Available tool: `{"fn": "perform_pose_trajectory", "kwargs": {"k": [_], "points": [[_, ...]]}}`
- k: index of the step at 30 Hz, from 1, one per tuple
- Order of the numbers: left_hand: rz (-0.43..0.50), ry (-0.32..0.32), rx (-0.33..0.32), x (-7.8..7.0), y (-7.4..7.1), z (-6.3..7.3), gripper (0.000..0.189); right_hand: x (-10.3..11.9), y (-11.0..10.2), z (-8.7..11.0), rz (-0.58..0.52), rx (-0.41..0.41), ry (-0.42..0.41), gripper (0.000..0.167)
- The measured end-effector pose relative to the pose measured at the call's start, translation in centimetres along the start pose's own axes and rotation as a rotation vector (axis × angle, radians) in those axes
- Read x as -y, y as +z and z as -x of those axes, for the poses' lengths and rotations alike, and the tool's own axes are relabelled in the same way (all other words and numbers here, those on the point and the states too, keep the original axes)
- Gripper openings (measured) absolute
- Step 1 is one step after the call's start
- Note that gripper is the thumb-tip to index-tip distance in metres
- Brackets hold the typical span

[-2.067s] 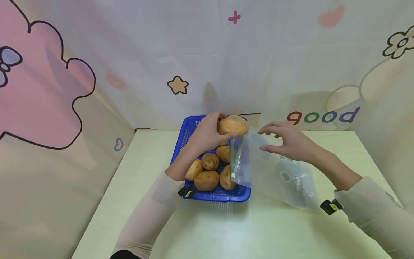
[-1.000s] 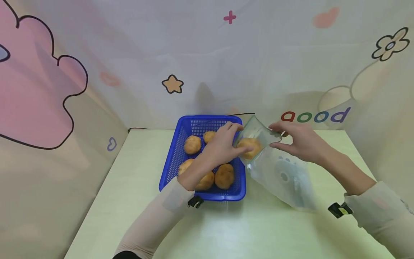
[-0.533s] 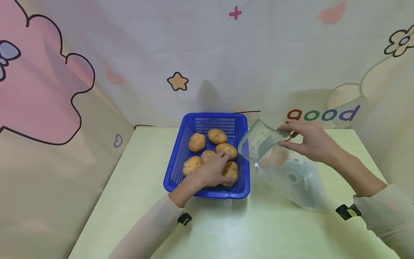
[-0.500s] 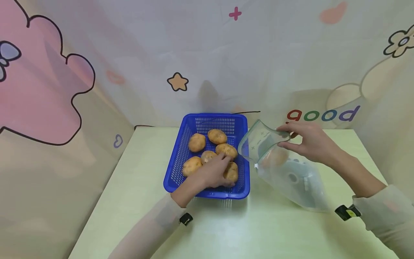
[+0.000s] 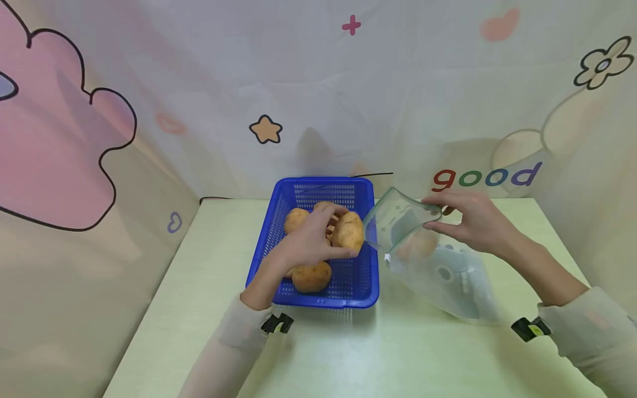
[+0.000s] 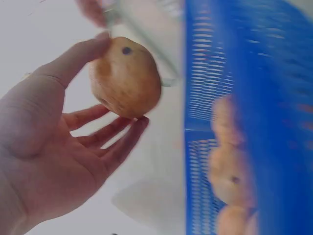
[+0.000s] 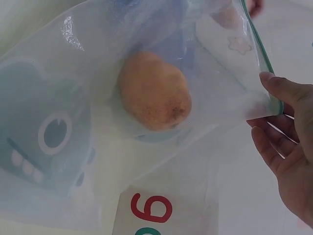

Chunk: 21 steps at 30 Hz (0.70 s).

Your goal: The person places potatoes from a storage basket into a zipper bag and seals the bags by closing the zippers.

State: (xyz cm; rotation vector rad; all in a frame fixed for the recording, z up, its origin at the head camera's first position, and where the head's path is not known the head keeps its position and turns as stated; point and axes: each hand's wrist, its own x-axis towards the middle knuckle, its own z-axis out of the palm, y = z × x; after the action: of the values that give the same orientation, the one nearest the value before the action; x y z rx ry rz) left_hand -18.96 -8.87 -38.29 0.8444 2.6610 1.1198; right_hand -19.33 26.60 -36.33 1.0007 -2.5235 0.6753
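Note:
My left hand (image 5: 311,237) holds a potato (image 5: 349,231) between thumb and fingers, above the right side of a blue plastic basket (image 5: 360,298). In the left wrist view this potato (image 6: 128,78) shows a dark spot, with the thumb on one side and fingertips on the other. My right hand (image 5: 470,221) pinches the rim of a translucent zip bag (image 5: 448,282), whose mouth gapes toward the basket. Inside the bag lies another potato (image 7: 154,93), seen through the plastic in the right wrist view. Several more potatoes, such as one near the front (image 5: 312,277), sit in the basket, partly hidden by my left hand.
A pale table (image 5: 318,354) carries the basket and the bag, which lies just right of it. Behind them rises a printed cloth backdrop (image 5: 318,83) with cartoon shapes and coloured letters. Cloth also closes off both sides.
My left hand put one potato into the bag, went back to the basket and lifted another from its right front. My right hand moved in and took hold of the bag's rim.

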Motion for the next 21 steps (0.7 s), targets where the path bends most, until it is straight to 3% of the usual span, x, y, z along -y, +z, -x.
{"fn": "perform_pose_trajectory", "kwargs": {"k": [4, 9, 16, 18, 21], "points": [[0.034, 0.065, -0.064, -1.5, 0.1, -2.2, 0.087, 0.1, 0.4, -0.3, -0.006, -0.019, -0.033, 0.052], [-0.041, 0.068, -0.009, -1.9, 1.2, -4.5, 0.093, 0.2, 1.0, -0.6, -0.007, -0.051, -0.065, 0.052], [-0.021, -0.090, 0.025, 2.4, -0.4, -5.1, 0.060, 0.3, 1.0, -0.9, 0.013, -0.061, -0.037, 0.049], [-0.104, -0.140, 0.087, 3.5, -0.3, -5.5, 0.062, 0.3, 1.0, -0.9, 0.007, -0.062, -0.033, 0.049], [-0.239, -0.166, 0.204, 4.2, 0.2, -6.2, 0.071, 0.2, 1.3, -1.0, -0.016, -0.061, -0.043, 0.049]]}}
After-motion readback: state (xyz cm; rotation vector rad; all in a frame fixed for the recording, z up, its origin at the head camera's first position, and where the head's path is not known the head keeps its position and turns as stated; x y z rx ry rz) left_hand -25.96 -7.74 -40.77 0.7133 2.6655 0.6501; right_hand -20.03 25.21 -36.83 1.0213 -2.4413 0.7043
